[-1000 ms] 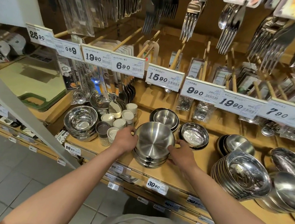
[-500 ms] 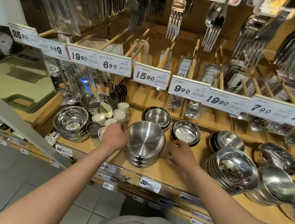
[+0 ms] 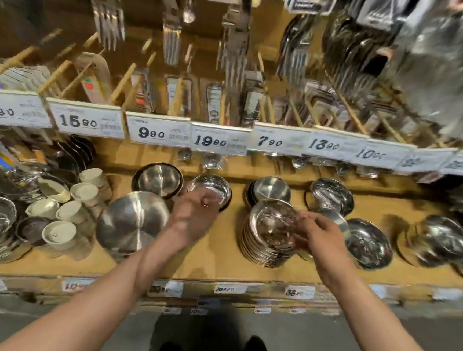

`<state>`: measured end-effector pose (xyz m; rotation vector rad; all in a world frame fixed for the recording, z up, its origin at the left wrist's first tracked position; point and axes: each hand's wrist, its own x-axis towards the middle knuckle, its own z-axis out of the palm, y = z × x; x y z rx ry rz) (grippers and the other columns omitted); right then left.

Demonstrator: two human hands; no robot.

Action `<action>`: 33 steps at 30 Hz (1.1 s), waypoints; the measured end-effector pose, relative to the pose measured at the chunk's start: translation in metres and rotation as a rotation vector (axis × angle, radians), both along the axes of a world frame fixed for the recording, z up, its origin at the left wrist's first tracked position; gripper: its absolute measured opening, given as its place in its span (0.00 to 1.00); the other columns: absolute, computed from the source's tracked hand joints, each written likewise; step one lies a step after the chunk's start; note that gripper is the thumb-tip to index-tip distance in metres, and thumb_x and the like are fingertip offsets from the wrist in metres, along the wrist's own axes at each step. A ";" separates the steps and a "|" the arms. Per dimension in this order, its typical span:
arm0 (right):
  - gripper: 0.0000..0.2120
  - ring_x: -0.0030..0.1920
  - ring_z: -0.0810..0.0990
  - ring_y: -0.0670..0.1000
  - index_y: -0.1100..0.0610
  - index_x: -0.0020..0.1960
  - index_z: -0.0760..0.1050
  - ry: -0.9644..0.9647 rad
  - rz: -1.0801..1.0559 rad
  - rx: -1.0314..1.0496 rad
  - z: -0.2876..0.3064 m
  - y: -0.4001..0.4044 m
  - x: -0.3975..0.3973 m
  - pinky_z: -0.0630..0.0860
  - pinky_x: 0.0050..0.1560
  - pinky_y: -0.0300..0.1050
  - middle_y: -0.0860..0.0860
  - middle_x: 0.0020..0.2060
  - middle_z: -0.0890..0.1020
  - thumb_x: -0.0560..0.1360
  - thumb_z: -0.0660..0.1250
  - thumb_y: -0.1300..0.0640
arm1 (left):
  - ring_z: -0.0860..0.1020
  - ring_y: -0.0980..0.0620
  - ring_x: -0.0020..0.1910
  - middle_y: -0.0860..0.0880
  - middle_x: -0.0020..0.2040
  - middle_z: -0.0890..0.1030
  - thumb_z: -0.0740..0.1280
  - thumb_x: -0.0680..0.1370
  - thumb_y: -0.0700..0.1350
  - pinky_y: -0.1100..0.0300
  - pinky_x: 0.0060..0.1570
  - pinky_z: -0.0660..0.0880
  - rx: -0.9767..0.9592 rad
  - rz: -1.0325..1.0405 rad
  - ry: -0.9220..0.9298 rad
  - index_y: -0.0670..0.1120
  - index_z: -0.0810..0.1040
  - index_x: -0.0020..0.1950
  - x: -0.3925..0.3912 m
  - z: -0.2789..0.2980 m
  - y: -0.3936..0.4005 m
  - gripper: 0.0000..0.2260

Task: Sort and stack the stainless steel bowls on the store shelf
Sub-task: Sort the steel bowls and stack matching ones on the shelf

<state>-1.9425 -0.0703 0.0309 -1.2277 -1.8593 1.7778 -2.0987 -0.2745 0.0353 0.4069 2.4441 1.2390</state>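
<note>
The wooden shelf [image 3: 218, 261] holds many steel bowls. A stack of matte bowls [image 3: 133, 222] stands left of my left hand [image 3: 193, 214]. That hand hovers with loosely curled fingers at the front rim of a small shiny bowl [image 3: 216, 188] and holds nothing I can see. My right hand [image 3: 320, 236] reaches left, and its fingers pinch the right rim of the top bowl of a leaning stack of shiny bowls [image 3: 264, 237]. The frame is motion-blurred.
More bowls sit behind and to the right: a dark-rimmed one [image 3: 158, 180], another [image 3: 271, 188], one [image 3: 332, 195] and one [image 3: 367, 243]. White cups [image 3: 70, 209] crowd the left. Price tags [image 3: 158, 132] and hanging forks [image 3: 169, 38] overhang the shelf.
The view has swung right. Both hands let go of the matte stack and moved right: the left to the small shiny bowl, the right onto the leaning stack.
</note>
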 end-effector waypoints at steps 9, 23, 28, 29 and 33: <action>0.14 0.41 0.81 0.55 0.64 0.46 0.77 -0.030 -0.016 -0.040 -0.038 0.121 0.087 0.85 0.51 0.58 0.60 0.41 0.82 0.81 0.65 0.53 | 0.76 0.50 0.40 0.42 0.44 0.79 0.64 0.83 0.40 0.63 0.37 0.72 0.146 -0.188 -0.218 0.33 0.78 0.51 0.096 0.016 0.097 0.09; 0.19 0.56 0.80 0.53 0.53 0.66 0.78 -0.196 0.412 0.250 -0.074 0.196 0.068 0.76 0.59 0.48 0.52 0.58 0.84 0.78 0.67 0.46 | 0.79 0.43 0.61 0.44 0.66 0.80 0.61 0.83 0.55 0.58 0.53 0.71 -0.098 0.051 -0.113 0.46 0.73 0.70 0.185 -0.076 0.217 0.19; 0.10 0.42 0.80 0.50 0.54 0.50 0.82 -0.121 0.493 0.366 -0.083 0.196 0.060 0.78 0.39 0.43 0.49 0.43 0.84 0.79 0.65 0.49 | 0.77 0.40 0.65 0.42 0.65 0.80 0.60 0.84 0.50 0.55 0.59 0.71 -0.009 0.147 -0.076 0.42 0.73 0.70 0.184 -0.090 0.235 0.18; 0.12 0.42 0.81 0.53 0.55 0.46 0.82 -0.115 0.502 0.385 -0.083 0.195 0.060 0.78 0.42 0.48 0.50 0.40 0.84 0.80 0.64 0.50 | 0.77 0.40 0.63 0.41 0.64 0.80 0.60 0.84 0.50 0.52 0.60 0.74 -0.018 0.162 -0.076 0.41 0.74 0.70 0.184 -0.091 0.237 0.18; 0.15 0.37 0.78 0.56 0.53 0.33 0.75 -0.138 0.504 0.373 -0.080 0.195 0.063 0.78 0.41 0.56 0.48 0.29 0.79 0.78 0.64 0.53 | 0.78 0.40 0.58 0.40 0.59 0.81 0.59 0.85 0.49 0.52 0.53 0.74 -0.005 0.198 -0.093 0.39 0.77 0.62 0.183 -0.090 0.239 0.16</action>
